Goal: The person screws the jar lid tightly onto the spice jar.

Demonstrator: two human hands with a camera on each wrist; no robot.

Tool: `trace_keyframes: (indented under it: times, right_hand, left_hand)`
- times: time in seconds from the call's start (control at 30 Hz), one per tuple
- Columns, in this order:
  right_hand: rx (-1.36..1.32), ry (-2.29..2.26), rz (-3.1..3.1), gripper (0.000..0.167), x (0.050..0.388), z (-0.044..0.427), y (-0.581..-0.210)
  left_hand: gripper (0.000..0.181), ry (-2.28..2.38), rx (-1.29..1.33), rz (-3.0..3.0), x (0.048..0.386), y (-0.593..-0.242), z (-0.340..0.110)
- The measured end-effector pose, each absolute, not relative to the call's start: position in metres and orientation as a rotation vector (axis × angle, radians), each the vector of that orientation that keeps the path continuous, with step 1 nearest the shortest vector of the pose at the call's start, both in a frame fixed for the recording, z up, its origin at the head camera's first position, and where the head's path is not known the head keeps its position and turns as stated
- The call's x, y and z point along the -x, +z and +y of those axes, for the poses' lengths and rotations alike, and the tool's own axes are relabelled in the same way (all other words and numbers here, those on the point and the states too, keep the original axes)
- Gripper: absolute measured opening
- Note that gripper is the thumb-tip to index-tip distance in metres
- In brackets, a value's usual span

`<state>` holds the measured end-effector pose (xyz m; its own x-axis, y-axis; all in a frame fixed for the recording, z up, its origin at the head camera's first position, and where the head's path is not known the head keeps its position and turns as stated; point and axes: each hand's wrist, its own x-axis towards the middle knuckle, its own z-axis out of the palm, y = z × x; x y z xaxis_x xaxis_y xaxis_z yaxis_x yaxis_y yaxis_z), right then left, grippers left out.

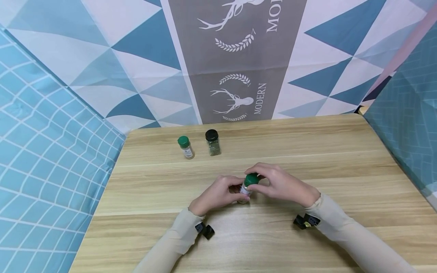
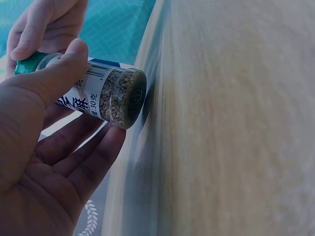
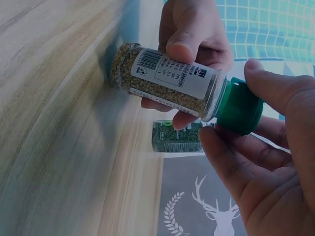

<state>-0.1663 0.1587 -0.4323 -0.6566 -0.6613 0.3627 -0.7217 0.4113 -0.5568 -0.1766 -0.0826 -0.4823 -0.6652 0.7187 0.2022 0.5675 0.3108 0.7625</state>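
Observation:
A clear jar of pale sesame seeds [image 3: 165, 81] with a white printed label and a green cap [image 3: 239, 106] is between my hands, near the middle of the table in the head view. My left hand [image 1: 218, 195] grips the jar's body, thumb on one side and fingers on the other. Around the cap, the thumb and fingers of my right hand [image 1: 280, 184] pinch from opposite sides. The cap sits on the jar's neck. Its base is close to the tabletop; whether it touches, I cannot tell.
Farther back on the wooden table [image 1: 153, 189] stand another green-capped jar [image 1: 186, 148] and a black-capped jar of green flakes [image 1: 213, 144]. A patterned cloth [image 1: 239, 60] hangs behind the table's far edge. Blue sheets flank both sides.

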Motion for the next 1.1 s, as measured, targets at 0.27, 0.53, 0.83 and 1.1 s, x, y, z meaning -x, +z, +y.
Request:
trace_keyframes:
  times: [0.27, 0.53, 0.83, 1.1]
  right_hand:
    - [-1.235, 1.071, -2.632, 0.036, 0.1669, 0.1592, -0.4332]
    - [-1.217, 1.035, -2.694, 0.063, 0.1625, 0.1626, -0.4313]
    - [-1.327, 0.952, -2.621, 0.072, 0.1605, 0.1646, -0.4282]
    - [-1.437, 0.988, -2.569, 0.064, 0.1592, 0.1647, -0.4275]
  left_hand:
    - [0.036, 1.282, -1.209, 2.399, 0.1765, -0.4824, -0.0819]
    - [0.038, 1.272, -1.213, 2.412, 0.1761, -0.4823, -0.0819]
    - [0.033, 1.267, -1.240, 2.423, 0.1769, -0.4823, -0.0828]
    - [0.035, 1.251, -1.210, 2.449, 0.1757, -0.4816, -0.0824]
